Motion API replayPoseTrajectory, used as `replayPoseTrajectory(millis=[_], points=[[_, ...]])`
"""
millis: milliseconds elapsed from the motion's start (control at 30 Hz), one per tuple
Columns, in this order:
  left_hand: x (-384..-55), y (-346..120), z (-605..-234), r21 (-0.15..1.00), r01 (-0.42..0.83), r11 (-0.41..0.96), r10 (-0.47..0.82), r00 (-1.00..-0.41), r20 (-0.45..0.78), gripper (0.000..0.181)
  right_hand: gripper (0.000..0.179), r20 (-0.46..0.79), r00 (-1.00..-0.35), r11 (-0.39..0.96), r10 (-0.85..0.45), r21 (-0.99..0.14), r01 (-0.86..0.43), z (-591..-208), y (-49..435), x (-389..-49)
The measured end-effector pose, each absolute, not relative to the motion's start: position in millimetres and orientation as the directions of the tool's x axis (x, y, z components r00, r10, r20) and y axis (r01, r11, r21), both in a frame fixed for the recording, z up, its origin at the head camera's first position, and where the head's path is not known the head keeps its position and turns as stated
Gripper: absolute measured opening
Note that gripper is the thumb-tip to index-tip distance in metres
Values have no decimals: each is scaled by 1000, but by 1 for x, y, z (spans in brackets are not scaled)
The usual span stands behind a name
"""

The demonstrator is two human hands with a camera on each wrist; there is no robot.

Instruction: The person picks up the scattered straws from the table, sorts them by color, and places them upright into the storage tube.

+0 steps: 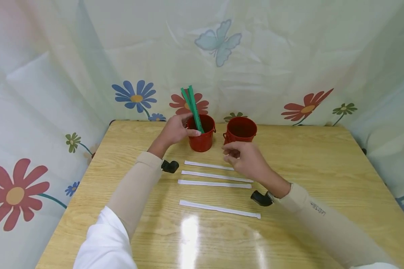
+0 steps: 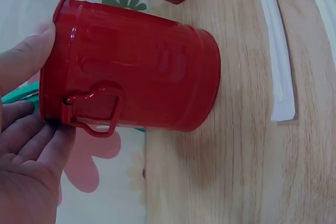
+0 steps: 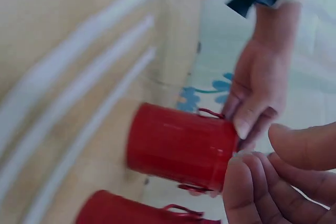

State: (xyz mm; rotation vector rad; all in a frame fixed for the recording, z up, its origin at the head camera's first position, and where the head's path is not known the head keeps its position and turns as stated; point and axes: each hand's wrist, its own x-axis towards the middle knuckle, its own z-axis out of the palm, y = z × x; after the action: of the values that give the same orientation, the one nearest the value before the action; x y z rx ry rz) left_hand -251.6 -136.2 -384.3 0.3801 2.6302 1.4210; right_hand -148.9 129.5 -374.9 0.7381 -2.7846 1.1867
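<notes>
My left hand holds the left red bucket at its rim, thumb at the front and fingers round the far side. Two or so long green strips stand tilted in this bucket and stick out above its rim. In the left wrist view, the bucket's wire handle loop hangs beside the fingers. My right hand hovers just in front of the right red bucket, its fingers loosely curled. Nothing shows between thumb and fingers in the right wrist view.
Several long white paper-wrapped straws lie roughly parallel across the wooden table, in front of the buckets. The right hand overlaps the end of the farthest one. Behind the table hangs a flower-printed curtain.
</notes>
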Motion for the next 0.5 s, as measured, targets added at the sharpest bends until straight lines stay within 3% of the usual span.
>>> replayPoseTrajectory(millis=[300, 500], points=[[-243, -137, -379, 811, 131, 570, 221, -975, 2, 78, 20, 81, -824, 628, -561, -607, -487, -406, 155, -111], [-232, -128, -374, 892, 135, 431, 187, -981, 58, 80, 21, 43, -783, 648, -621, -534, -543, -423, 163, -93]])
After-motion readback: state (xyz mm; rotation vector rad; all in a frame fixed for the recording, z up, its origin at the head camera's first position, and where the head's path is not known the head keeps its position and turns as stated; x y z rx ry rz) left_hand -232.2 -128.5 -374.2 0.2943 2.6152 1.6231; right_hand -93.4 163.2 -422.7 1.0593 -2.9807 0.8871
